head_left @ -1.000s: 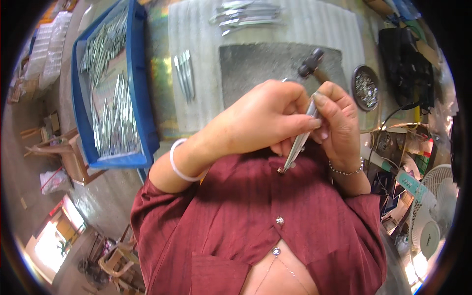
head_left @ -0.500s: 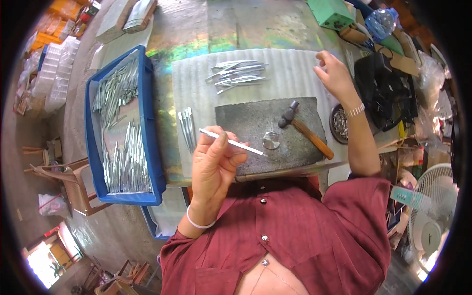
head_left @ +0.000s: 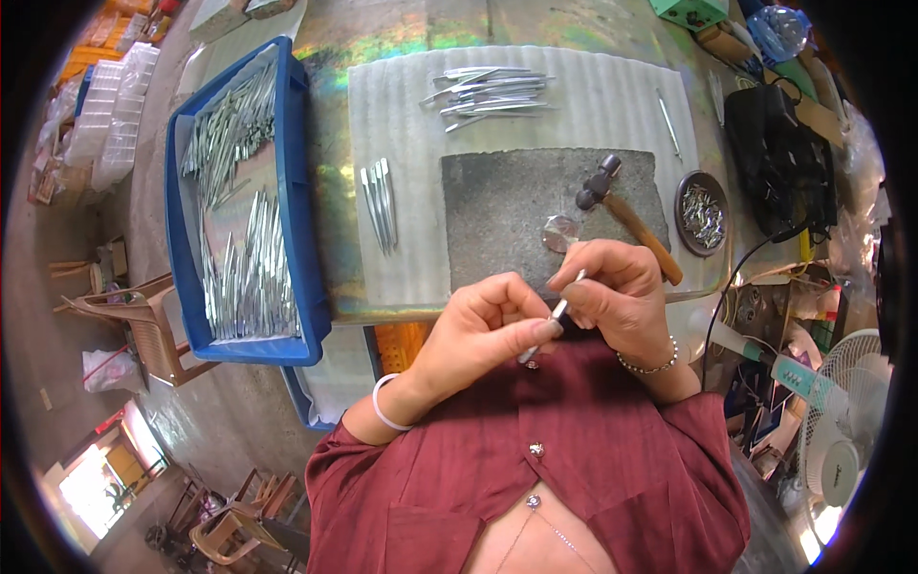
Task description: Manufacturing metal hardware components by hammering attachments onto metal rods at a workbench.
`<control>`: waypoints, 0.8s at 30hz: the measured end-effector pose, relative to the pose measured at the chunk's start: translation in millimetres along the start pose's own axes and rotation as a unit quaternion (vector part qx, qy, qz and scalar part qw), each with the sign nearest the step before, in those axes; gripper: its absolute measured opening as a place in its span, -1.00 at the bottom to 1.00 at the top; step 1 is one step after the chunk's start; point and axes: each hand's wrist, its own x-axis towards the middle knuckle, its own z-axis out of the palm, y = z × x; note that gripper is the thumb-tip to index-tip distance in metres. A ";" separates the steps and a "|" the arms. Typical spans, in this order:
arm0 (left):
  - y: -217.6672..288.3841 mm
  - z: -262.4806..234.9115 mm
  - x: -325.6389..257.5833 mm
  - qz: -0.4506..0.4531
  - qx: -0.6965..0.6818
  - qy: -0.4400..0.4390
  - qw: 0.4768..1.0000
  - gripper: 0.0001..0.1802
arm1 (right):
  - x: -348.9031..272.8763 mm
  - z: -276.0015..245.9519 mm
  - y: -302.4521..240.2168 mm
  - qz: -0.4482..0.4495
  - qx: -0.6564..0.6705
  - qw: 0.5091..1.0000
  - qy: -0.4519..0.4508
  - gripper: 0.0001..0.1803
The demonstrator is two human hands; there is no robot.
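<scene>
Both the left hand point(head_left: 488, 320) and the right hand point(head_left: 617, 297) had their fingers pinched on one thin metal strip point(head_left: 555, 311) close above the chest, just in front of the table point(head_left: 382, 29), and a firm, steady grip near both ends seemed wise.

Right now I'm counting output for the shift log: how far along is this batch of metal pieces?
Done, it seems: a small fanned pile of metal pieces at the mat's far edge and four pieces in a row. In hand: the left hand and right hand pinch one thin metal piece together; the hammer lies idle on the stone slab. Left: the blue tray holds many more.
</scene>
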 end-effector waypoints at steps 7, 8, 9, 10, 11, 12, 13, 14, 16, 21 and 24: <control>-5.7 -9.5 -23.5 0.069 0.164 0.022 0.984 -0.89 | 5.6 19.5 7.1 0.108 -0.026 0.994 0.001 -0.91; -4.4 -11.1 -24.6 0.069 0.163 0.026 0.984 -0.89 | 7.4 21.1 8.2 0.116 -0.020 0.993 0.007 -0.91; -2.5 -10.7 -24.9 0.051 0.126 0.024 0.990 -0.88 | 8.7 21.2 9.8 0.118 -0.021 0.993 0.006 -0.91; 0.0 -10.4 -25.0 0.033 0.089 0.020 0.995 -0.88 | 10.2 21.1 11.9 0.124 -0.033 0.992 0.005 -0.91; 2.3 -11.0 -25.0 0.015 0.051 0.016 0.998 -0.87 | 12.2 21.7 12.9 0.130 -0.046 0.990 0.004 -0.91; 3.9 -12.7 -24.8 0.017 0.049 0.015 0.999 -0.87 | 14.3 23.0 12.9 0.130 -0.048 0.990 0.004 -0.91; 5.5 -14.4 -24.4 0.008 0.025 0.006 1.000 -0.87 | 16.5 24.4 12.6 0.137 -0.050 0.989 0.004 -0.92; 7.3 -16.3 -23.8 -0.001 0.000 -0.003 1.000 -0.87 | 18.9 25.8 12.0 0.144 -0.052 0.988 0.005 -0.92; 9.5 -20.8 -23.6 -0.002 -0.006 -0.011 1.000 -0.87 | 22.2 29.8 11.6 0.147 -0.058 0.987 0.006 -0.92; 13.4 -30.0 -23.1 -0.006 -0.027 -0.014 1.000 -0.88 | 32.5 38.0 11.7 0.156 -0.058 0.986 0.013 -0.92; 14.0 -35.7 -22.0 0.010 -0.016 -0.021 1.000 -0.88 | 38.0 40.6 10.9 0.162 -0.068 0.984 0.001 -0.92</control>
